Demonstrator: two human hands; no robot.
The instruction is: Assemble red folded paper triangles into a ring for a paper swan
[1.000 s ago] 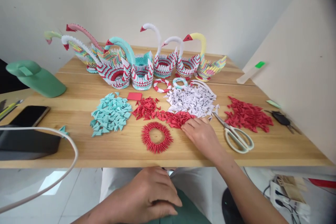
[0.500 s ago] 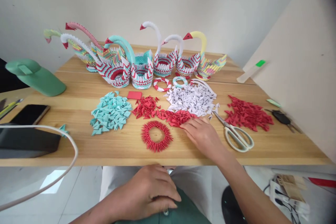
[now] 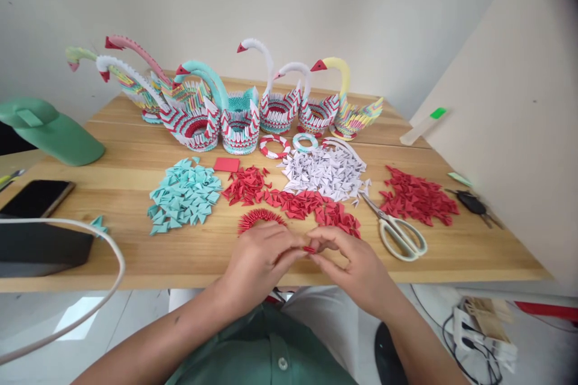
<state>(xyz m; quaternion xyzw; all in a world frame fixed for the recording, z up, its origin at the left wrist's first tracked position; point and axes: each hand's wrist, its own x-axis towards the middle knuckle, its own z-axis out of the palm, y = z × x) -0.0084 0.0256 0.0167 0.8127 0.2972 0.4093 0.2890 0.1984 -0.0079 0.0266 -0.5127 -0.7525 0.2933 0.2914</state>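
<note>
My left hand (image 3: 264, 257) and my right hand (image 3: 350, 260) meet just above the front of the table, fingertips together. Between them is a small folded red paper piece (image 3: 309, 249), pinched from both sides. A spiky red paper ring (image 3: 259, 216) lies partly hidden behind my left hand. Beyond my fingers is a pile of red paper pieces (image 3: 302, 203), part of it close to my right hand. White folded pieces (image 3: 323, 174) are heaped behind that, and turquoise ones (image 3: 185, 195) lie to the left.
Scissors (image 3: 401, 237) and another red pile (image 3: 419, 195) lie at right, with keys (image 3: 472, 201) beyond. Several paper swans (image 3: 241, 126) stand along the back. At left are a green bottle (image 3: 58, 132), a phone (image 3: 38, 197) and a white cable (image 3: 118, 252).
My left hand has risen from my lap to the table's front edge. My right hand has drawn back from the red pile to meet it, and a red piece now shows between them.
</note>
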